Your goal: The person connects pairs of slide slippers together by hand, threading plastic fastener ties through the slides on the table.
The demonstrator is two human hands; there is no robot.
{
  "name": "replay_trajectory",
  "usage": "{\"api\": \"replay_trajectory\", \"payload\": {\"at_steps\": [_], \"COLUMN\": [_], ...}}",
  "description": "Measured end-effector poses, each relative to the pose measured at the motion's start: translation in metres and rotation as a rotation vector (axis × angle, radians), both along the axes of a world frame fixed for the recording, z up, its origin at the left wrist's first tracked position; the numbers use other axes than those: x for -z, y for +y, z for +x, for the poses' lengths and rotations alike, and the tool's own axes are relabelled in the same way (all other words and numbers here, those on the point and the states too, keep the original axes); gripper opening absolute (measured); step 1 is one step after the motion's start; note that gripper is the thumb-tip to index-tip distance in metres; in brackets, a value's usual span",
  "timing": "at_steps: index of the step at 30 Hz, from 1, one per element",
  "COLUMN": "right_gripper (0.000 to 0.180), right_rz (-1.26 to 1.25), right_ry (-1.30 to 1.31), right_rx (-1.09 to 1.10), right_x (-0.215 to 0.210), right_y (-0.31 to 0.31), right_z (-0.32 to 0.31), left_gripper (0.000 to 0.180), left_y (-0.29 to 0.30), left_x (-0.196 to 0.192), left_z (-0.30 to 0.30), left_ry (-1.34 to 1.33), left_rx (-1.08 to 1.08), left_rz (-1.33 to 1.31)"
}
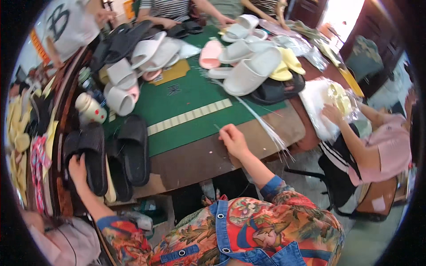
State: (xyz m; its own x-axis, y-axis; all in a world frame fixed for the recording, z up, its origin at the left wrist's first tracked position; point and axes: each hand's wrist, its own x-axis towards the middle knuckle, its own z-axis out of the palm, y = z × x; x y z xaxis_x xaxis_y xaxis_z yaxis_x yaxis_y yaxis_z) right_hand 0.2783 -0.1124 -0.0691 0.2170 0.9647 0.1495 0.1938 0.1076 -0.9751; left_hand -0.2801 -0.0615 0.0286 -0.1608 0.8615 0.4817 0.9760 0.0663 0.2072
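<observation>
Brown table [191, 166], green mat [195, 88] over its middle. At right, clear plastic bag [316, 106] held pale yellow slippers [339, 97]. Black slides [91, 144] lay at the table's left end. Cream bottle [91, 107], red-dotted, stood behind them; contents hidden. Left hand [77, 170] touched a slide's edge; could not tell whether clamped. Right hand [234, 140]: fingertips together on a thin sliver [217, 127], too small to identify.
</observation>
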Motion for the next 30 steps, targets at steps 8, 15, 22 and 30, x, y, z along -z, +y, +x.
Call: {"api": "replay_trajectory", "payload": {"at_steps": [8, 15, 22, 30], "right_gripper": [0.011, 0.012, 0.019, 0.095], "right_rz": [0.018, 0.313, 0.547, -0.108], "right_ry": [0.135, 0.028, -0.525, -1.569], "right_rx": [-0.022, -0.236, -0.075, 0.096], "right_x": [-0.012, -0.061, -0.103, -0.189], "right_y": [0.0, 0.002, 0.05, 0.182], "right_z": [-0.013, -0.063, 0.017, 0.168], "left_gripper": [0.023, 0.031, 0.015, 0.02], "left_y": [-0.054, -0.065, -0.037, 0.01], "left_x": [-0.052, 0.068, 0.051, 0.104], "left_z": [0.159, 0.374, 0.387, 0.322], "left_ry": [-0.4, -1.333, -1.227, -0.789], "left_rx": [0.16, 0.951, 0.774, 0.509], "left_rz": [0.253, -0.533, -0.534, -0.014]}}
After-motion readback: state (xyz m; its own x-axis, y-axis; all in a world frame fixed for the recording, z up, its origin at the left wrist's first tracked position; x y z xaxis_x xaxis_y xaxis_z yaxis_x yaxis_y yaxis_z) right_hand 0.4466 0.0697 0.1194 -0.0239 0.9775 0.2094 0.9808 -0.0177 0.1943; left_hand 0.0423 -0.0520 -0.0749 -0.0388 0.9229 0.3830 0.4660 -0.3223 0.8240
